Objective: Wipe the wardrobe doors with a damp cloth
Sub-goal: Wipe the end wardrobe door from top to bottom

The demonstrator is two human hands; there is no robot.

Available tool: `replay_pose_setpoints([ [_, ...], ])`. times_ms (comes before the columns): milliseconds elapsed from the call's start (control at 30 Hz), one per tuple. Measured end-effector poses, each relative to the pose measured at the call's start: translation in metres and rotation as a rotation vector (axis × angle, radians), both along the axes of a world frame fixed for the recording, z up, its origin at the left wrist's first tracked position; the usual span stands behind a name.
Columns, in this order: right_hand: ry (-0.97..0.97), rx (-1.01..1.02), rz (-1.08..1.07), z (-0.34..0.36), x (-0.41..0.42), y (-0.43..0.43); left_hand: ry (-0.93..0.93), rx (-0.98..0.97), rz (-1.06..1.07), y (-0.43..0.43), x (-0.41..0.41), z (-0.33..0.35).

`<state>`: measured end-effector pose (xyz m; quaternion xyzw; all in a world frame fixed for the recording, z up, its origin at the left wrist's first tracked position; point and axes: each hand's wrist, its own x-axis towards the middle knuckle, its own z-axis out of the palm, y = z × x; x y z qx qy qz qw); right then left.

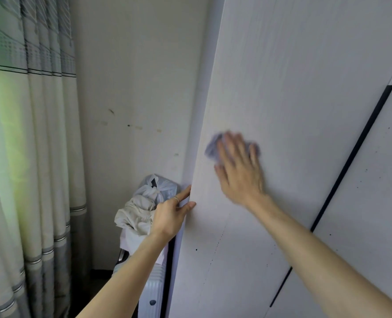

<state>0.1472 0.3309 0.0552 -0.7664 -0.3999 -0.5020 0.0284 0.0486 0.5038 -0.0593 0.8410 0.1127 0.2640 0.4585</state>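
The right hand (pixel 238 171), fingers (pixel 232 144) straight and spread, presses the blue cloth (pixel 211 149) against the wardrobe door (pixel 293 88); the left hand (pixel 169 216) pinches that door's left edge, beside a suitcase (pixel 152 288) piled with bags (pixel 153 189)

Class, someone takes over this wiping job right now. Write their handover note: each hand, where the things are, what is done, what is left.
Left hand: grips the left edge of the wardrobe door, thumb on its face.
Right hand: flat and blurred, pressing the cloth against the door's face near that edge.
Done: cannot tell how much is wiped; no wet trace shows.
Left: dark specks lower on this door, then probably the neighbouring door beyond the black handle strip.
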Motion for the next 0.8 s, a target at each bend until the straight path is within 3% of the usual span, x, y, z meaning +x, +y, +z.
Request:
replay_pose_setpoints([
  [100, 0.026, 0.174, -0.015, 0.072, -0.001, 0.021, 0.012, 0.005, 0.006, -0.002, -0.002, 0.0],
  [200, 0.005, 0.188, -0.008, 0.062, -0.002, 0.029, 0.01, -0.01, -0.017, 0.0, -0.004, 0.001],
  [300, 0.012, 0.04, 0.028, -0.015, -0.004, 0.024, 0.014, -0.021, -0.031, 0.002, -0.005, -0.002],
  [400, -0.008, -0.26, 0.037, -0.112, -0.006, 0.0, 0.031, 0.051, -0.014, 0.002, -0.006, -0.009],
  [500, -0.036, -0.426, 0.059, -0.134, -0.002, -0.02, 0.037, 0.219, 0.003, -0.002, -0.013, -0.014],
  [567, -0.038, -0.299, 0.033, -0.098, 0.001, -0.021, 0.039, 0.297, 0.015, -0.005, -0.016, -0.01],
  [633, -0.021, -0.04, -0.013, -0.039, 0.007, -0.023, 0.023, 0.353, 0.011, -0.007, -0.017, -0.005],
  [733, 0.054, 0.187, -0.043, 0.035, 0.022, -0.037, -0.156, 0.501, 0.083, -0.008, -0.015, -0.001],
  [800, 0.072, 0.265, -0.05, 0.038, 0.025, -0.039, -0.251, 0.693, 0.14, -0.01, -0.013, -0.003],
])
